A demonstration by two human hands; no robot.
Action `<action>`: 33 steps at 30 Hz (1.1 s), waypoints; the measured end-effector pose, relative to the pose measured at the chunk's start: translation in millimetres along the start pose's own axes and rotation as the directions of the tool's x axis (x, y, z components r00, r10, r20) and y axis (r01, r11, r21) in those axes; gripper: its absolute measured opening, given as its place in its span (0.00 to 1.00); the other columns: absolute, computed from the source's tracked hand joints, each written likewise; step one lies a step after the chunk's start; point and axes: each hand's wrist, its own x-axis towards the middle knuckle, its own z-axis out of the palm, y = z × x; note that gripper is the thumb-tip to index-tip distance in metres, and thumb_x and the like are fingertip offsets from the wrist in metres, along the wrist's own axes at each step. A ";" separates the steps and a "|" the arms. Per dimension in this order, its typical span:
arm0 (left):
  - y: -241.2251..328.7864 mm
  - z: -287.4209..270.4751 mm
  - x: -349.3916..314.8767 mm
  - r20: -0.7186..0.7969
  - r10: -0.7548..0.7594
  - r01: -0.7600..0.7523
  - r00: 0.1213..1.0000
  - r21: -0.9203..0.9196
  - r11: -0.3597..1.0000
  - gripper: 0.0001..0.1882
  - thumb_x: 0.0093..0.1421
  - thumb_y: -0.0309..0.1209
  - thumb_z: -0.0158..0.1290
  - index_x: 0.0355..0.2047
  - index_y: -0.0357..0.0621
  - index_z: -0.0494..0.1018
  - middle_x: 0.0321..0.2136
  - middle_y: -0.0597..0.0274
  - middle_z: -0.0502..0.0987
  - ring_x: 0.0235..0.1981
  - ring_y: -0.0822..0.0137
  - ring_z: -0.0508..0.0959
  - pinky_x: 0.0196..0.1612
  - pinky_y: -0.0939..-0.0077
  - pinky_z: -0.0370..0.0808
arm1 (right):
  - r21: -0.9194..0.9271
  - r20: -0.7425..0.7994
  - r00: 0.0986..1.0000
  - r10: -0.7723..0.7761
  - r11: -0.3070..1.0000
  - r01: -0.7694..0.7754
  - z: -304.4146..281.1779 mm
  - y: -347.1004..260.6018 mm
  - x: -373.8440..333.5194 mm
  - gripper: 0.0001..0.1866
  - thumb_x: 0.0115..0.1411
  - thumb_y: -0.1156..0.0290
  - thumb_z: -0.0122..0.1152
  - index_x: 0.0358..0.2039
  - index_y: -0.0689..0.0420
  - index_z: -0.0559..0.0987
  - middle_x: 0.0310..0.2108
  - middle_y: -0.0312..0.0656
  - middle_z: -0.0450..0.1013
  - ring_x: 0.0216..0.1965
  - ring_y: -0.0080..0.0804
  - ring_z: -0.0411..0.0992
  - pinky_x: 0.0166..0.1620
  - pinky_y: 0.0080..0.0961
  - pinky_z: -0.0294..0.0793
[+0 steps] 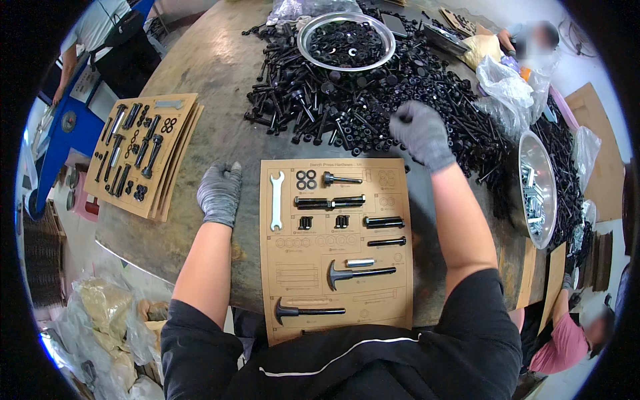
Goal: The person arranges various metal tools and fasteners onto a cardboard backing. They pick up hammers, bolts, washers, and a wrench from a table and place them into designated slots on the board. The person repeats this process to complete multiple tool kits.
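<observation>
My right hand, in a grey glove, hovers over the near edge of a heap of black nuts and bolts. Its fingers are curled in, and what they hold, if anything, is hidden. On the bare tabletop rests my left hand, also gloved, its fingers closed; their inside cannot be seen. Between my forearms lies a printed cardboard sheet. It carries a silver wrench, several black washers, black bolts, a silver sleeve and two hooked black pins.
A metal bowl of small black parts sits on the heap. At right, another bowl holds silver parts. Stacked filled cards lie on the left of the table. Clear plastic bags border the heap; other people work nearby.
</observation>
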 end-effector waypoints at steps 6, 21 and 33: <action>84.4 2.9 -40.0 0.129 0.739 -0.737 0.662 -0.069 0.672 0.17 0.42 0.31 0.67 0.34 0.44 0.79 0.44 0.54 0.74 0.48 0.52 0.72 0.52 0.61 0.70 | 0.132 0.266 0.951 -0.155 0.984 0.123 51.8 43.2 -73.0 0.15 0.53 0.72 0.67 0.41 0.58 0.79 0.30 0.40 0.77 0.32 0.28 0.75 0.39 0.25 0.77; 114.7 38.0 -51.8 0.389 0.640 -0.734 0.662 0.164 0.660 0.17 0.43 0.38 0.67 0.33 0.46 0.81 0.40 0.60 0.74 0.47 0.58 0.70 0.54 0.64 0.67 | 0.178 0.130 0.954 -0.269 0.953 0.245 77.0 36.3 -82.6 0.19 0.56 0.73 0.64 0.49 0.56 0.75 0.32 0.42 0.74 0.34 0.32 0.75 0.43 0.27 0.76; 39.5 14.5 -38.8 -0.084 0.605 -0.609 0.792 -0.037 0.792 0.29 0.43 0.37 0.67 0.47 0.48 0.73 0.45 0.55 0.73 0.51 0.51 0.69 0.58 0.57 0.63 | 0.237 0.172 0.974 -0.149 0.966 0.106 48.0 31.5 -74.3 0.23 0.54 0.65 0.67 0.50 0.56 0.75 0.36 0.44 0.76 0.36 0.34 0.75 0.42 0.29 0.76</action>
